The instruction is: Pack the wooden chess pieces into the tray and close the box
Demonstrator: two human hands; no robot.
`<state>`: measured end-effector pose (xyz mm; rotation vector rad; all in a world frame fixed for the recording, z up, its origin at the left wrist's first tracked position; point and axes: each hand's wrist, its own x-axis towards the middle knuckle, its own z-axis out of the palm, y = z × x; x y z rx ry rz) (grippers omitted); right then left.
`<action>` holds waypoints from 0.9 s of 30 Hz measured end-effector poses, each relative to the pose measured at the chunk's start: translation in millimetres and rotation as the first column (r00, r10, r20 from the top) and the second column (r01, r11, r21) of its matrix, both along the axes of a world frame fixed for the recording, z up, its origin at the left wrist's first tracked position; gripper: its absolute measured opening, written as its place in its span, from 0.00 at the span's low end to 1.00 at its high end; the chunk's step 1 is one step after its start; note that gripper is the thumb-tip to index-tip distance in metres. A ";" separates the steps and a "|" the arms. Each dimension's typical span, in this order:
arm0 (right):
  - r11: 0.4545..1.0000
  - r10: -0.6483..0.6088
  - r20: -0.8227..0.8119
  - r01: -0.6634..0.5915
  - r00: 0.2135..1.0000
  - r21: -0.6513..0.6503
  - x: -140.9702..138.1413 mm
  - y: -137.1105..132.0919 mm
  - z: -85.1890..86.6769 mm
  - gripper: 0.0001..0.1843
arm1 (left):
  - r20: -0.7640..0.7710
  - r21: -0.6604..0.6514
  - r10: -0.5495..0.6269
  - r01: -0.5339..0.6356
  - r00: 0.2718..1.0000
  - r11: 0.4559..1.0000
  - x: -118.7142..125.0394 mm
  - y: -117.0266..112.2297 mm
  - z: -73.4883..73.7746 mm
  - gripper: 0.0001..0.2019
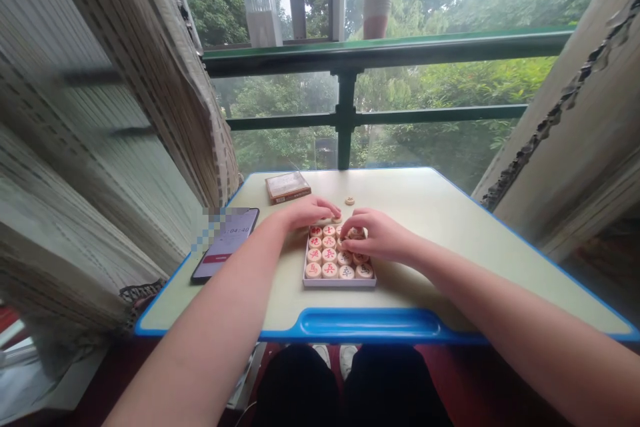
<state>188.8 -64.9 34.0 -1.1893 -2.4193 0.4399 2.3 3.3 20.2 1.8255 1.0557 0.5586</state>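
A shallow white box [340, 283] holds rows of round wooden xiangqi pieces [329, 255] with red and dark characters. Over the box's right side, my right hand [377, 233] is closed in a pinch, thumb and finger at a piece [346, 244]; it covers several others. Beyond the far edge of the box, my left hand [313, 211] has its fingertips closed on a single xiangqi piece [337, 219]. One more loose piece [350, 201] lies on the table farther back.
A flat brown-edged box lid [289, 187] lies at the back left of the pale table [415, 197]. At the left edge is a phone [225, 247] with a timer on its screen. A blue pen groove [370, 323] runs along the front; curtains flank both sides.
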 end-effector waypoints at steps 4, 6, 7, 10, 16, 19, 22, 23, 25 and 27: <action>1.000 0.022 -0.005 -0.022 1.000 -0.008 1.0 0.8 -0.1 0.07 | -0.100 0.065 0.081 -0.074 0.992 0.995 0.8 -0.7 -0.2 0.14; 1.000 0.018 0.000 -0.018 1.000 -0.015 1.8 0.8 0.5 0.07 | -0.170 0.129 0.161 -0.140 0.972 0.982 2.1 -2.5 1.5 0.14; 1.000 0.018 0.001 -0.018 1.000 -0.019 2.2 0.7 0.8 0.08 | -0.195 0.161 0.190 -0.159 0.962 0.974 2.7 -3.5 2.5 0.14; 0.999 0.039 0.004 -0.038 0.999 -0.025 2.9 0.5 1.8 0.08 | -0.232 0.222 0.229 -0.177 0.945 0.959 3.2 -4.9 4.6 0.14; 0.997 0.076 0.014 -0.075 0.997 -0.033 2.9 0.9 2.0 0.09 | -0.223 0.224 0.150 -0.099 0.963 0.970 -1.2 -0.3 0.7 0.15; 0.995 0.096 0.015 -0.096 0.995 -0.015 3.1 1.2 1.2 0.09 | -0.193 0.205 0.115 -0.075 0.974 0.976 -2.9 2.0 -1.1 0.15; 0.995 0.102 0.008 -0.102 0.995 -0.004 3.2 1.3 0.6 0.09 | -0.212 0.220 0.134 -0.086 0.968 0.972 -3.5 2.6 -1.3 0.15; 0.995 0.099 0.005 -0.099 0.995 -0.004 3.1 1.3 0.6 0.09 | -0.221 0.228 0.141 -0.089 0.965 0.969 -3.6 2.6 -1.1 0.15; 0.996 0.089 -0.002 -0.089 0.996 -0.005 2.7 1.5 0.4 0.09 | -0.236 0.240 0.151 -0.093 0.960 0.966 -3.5 2.2 -0.7 0.15; 0.998 0.070 -0.015 -0.070 0.997 0.007 2.5 2.2 0.0 0.09 | -0.240 0.250 0.156 -0.094 0.958 0.964 -2.8 1.6 -0.3 0.16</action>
